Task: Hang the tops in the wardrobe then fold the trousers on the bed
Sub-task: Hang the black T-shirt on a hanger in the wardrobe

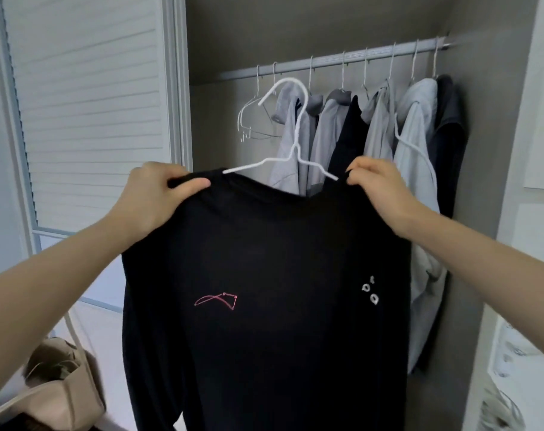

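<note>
I hold up a black long-sleeved top (264,275) with a small pink logo on the chest, in front of the open wardrobe. A white wire hanger (291,132) sits inside its neck opening, its hook free in the air below the rail (333,59). My left hand (154,194) grips the top's left shoulder. At the other shoulder, my right hand (378,186) pinches the fabric beside the hanger's arm. Several grey and dark tops (389,129) hang on the rail behind.
Empty wire hangers (255,116) hang at the rail's left end. A white louvred door (87,88) stands open on the left. A beige bag (56,387) sits low at the bottom left. A white wall bounds the wardrobe on the right.
</note>
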{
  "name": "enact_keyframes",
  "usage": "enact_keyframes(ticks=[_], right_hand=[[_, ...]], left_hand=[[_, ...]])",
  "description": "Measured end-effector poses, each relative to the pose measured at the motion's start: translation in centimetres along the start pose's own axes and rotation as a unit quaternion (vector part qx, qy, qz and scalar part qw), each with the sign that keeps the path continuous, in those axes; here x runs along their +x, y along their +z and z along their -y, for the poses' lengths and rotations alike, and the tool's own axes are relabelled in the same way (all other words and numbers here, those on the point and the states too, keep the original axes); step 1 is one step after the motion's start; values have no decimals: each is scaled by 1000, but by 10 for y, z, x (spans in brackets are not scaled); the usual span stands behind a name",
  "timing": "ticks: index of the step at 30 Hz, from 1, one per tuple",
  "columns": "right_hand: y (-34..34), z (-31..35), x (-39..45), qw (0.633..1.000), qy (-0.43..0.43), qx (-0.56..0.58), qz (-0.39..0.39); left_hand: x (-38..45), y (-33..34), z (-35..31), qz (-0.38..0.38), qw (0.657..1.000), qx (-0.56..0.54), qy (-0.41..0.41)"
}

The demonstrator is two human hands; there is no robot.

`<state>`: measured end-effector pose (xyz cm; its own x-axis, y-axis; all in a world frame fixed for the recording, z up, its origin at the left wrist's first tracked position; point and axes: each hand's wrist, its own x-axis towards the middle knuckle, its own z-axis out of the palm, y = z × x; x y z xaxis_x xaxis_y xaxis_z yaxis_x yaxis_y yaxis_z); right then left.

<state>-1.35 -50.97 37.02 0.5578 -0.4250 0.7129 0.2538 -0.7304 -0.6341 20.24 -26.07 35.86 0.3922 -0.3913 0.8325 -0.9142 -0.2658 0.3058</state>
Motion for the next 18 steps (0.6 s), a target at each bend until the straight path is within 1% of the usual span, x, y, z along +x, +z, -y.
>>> enact_keyframes(ticks=[2, 6, 8, 10, 11, 15, 17, 18], right_hand=[[-16, 7, 12, 999, -12, -33, -12], [-40, 16, 48, 983, -24, -179, 8], [-53, 16, 63, 974, 0, -223, 49], [-60, 18, 67, 960, 32, -263, 86], [-61, 18, 67, 955, 25, -279, 97], [-67, 27, 64, 954, -47, -268, 122], [-68, 30, 63, 956, -59, -262, 121], [-69, 32, 63, 961, -50, -241, 126]], left_hand=[[11, -3, 4, -19, 1000, -11, -12], [35, -2, -2, -85, 995, -29, -40], [45, -3, -3, -114, 992, -41, -47], [50, -2, -1, -124, 990, -47, -54], [51, 0, 0, -124, 989, -51, -58], [56, 3, 1, -119, 989, -56, -66], [59, 3, 0, -106, 989, -73, -71], [59, 3, -1, -94, 989, -83, -73]])
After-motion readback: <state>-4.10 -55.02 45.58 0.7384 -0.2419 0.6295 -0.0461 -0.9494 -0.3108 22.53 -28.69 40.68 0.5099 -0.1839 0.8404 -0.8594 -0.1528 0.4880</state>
